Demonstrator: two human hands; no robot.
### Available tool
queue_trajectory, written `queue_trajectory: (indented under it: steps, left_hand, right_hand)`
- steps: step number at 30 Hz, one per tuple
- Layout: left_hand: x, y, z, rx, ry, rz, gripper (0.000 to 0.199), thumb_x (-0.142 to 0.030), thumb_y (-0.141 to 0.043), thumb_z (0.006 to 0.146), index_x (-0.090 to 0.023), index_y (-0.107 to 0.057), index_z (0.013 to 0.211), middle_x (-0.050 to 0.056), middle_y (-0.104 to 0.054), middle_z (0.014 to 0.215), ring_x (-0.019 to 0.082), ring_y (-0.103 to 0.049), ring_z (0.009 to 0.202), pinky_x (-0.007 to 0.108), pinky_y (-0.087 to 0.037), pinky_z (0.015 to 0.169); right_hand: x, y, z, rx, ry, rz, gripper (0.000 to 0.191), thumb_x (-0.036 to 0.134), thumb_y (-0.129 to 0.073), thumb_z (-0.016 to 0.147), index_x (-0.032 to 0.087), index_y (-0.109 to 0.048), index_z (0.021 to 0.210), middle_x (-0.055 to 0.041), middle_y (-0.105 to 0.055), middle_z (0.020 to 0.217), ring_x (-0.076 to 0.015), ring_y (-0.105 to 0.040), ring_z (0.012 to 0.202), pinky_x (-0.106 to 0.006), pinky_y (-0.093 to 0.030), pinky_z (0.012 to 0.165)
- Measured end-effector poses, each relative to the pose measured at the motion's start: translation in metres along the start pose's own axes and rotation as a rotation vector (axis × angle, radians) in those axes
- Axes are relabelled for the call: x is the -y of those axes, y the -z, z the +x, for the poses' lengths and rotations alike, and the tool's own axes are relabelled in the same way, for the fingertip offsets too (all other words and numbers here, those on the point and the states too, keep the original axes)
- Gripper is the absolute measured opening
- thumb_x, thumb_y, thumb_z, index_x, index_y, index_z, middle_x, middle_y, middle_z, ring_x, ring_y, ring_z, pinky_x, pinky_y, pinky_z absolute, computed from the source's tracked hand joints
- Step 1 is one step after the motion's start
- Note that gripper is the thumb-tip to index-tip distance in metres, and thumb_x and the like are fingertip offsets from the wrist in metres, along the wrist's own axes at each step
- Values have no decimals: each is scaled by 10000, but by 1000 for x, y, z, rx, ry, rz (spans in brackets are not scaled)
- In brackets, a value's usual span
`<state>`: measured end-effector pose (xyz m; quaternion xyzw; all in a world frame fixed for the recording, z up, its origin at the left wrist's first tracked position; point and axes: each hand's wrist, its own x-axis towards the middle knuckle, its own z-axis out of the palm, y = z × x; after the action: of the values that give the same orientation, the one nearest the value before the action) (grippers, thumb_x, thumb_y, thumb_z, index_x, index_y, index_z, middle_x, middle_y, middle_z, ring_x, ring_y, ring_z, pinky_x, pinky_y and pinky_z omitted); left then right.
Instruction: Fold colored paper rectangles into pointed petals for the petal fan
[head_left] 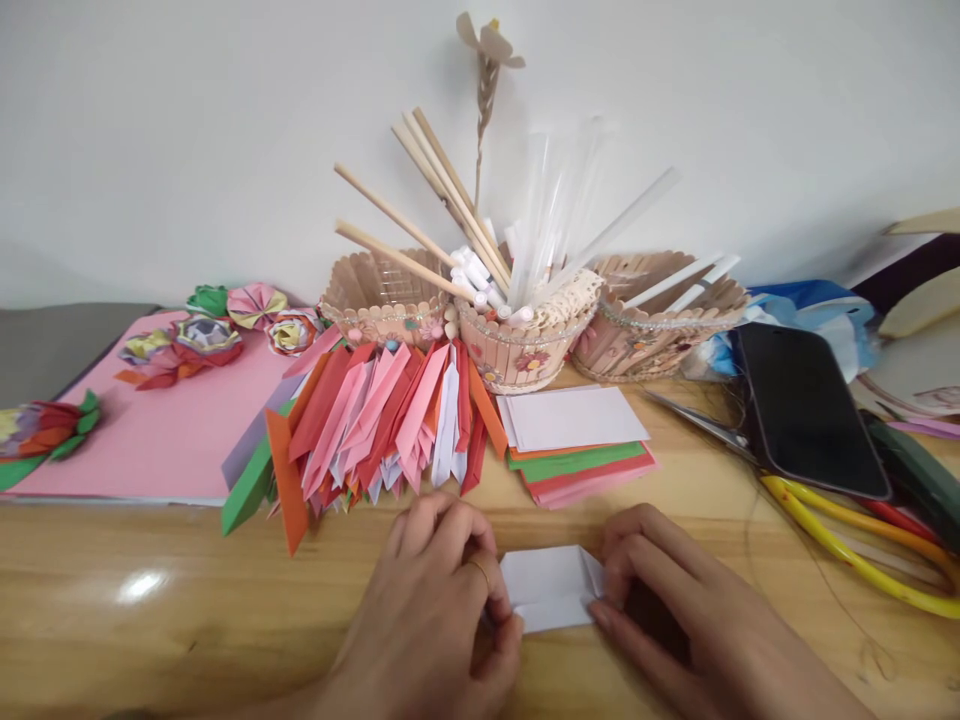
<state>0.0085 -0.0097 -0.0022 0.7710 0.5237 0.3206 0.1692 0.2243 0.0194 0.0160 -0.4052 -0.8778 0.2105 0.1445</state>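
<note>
A small sheet of white paper, with folded corners and a crease along it, lies on the wooden table between my hands. My left hand, a ring on one finger, pinches its left end between thumb and fingers. At the right end my right hand has its thumb and curled fingers closed on the folded corner. Just beyond the paper rests a stack of coloured paper slips, white on top with orange, green, red and pink below. Behind my left hand is a pile of folded paper strips in several colours.
Behind stand wooden-stick baskets holding sticks, white pens and clear tubes. Paper flowers sit on a pink sheet at left. At right lie yellow-handled scissors, blades pointing left, and a black phone partly over them.
</note>
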Motion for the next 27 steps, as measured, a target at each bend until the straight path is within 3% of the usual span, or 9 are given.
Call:
queue_trajectory:
  steps: [3,6,7,11,13,17,22,27]
  left_hand:
    - [-1,0,0,6,-20,32,79,-148,-523,710,-194,-509,648,41,-541,799,242,-469,855,444,-416,797]
    - [-3,3,1,-25,-85,138,87,-150,-511,754,-190,-518,676,51,-569,831,239,-478,874,383,-420,748]
    - [-4,3,1,-79,-125,199,113,-132,-498,772,-189,-521,677,45,-577,827,229,-481,865,363,-410,732]
    - [-6,5,-2,-52,-402,350,219,-103,-468,890,-226,-610,775,-34,-600,726,156,-502,811,309,-356,713]
    - [-6,5,-6,-56,-468,390,259,-105,-442,928,-231,-638,815,-46,-610,702,138,-517,830,312,-344,723]
    - [-5,6,-18,-54,-501,492,187,-153,-482,939,-209,-658,908,-14,-656,814,142,-538,866,294,-368,739]
    - [0,8,-28,30,-512,521,182,-193,-498,926,-190,-650,1026,25,-669,912,171,-547,908,294,-390,773]
    - [-3,13,-23,23,-516,468,365,-109,-301,984,-149,-664,987,18,-685,894,159,-534,919,323,-373,757]
  right_hand:
    - [-2,0,1,-38,107,-45,168,199,-412,917,230,-557,836,-28,-584,842,-140,-565,678,-239,-475,553]
    - [-4,-2,-1,-46,257,-99,310,270,-322,973,293,-628,1014,-23,-624,832,-170,-559,683,-298,-439,592]
    - [-4,-2,-2,-37,306,-118,357,279,-279,989,303,-620,1089,-26,-637,835,-176,-558,695,-315,-431,615]
    - [-4,0,-7,12,424,-231,457,258,-168,1013,245,-571,1228,-48,-675,890,-191,-574,783,-354,-421,708]
    - [-5,3,-8,12,441,-264,462,232,-164,1009,241,-557,1252,-43,-688,942,-197,-585,842,-359,-426,736]
    - [-11,14,-5,49,527,-317,404,221,-283,978,241,-511,1312,-18,-678,1111,-198,-589,951,-347,-457,761]
    - [-21,26,-3,107,577,-356,393,257,-370,968,250,-474,1347,0,-613,1256,-199,-574,1029,-346,-483,767]
    - [-24,32,-8,135,502,-331,351,236,-420,961,276,-532,1292,-24,-614,1243,-230,-554,1082,-378,-474,794]
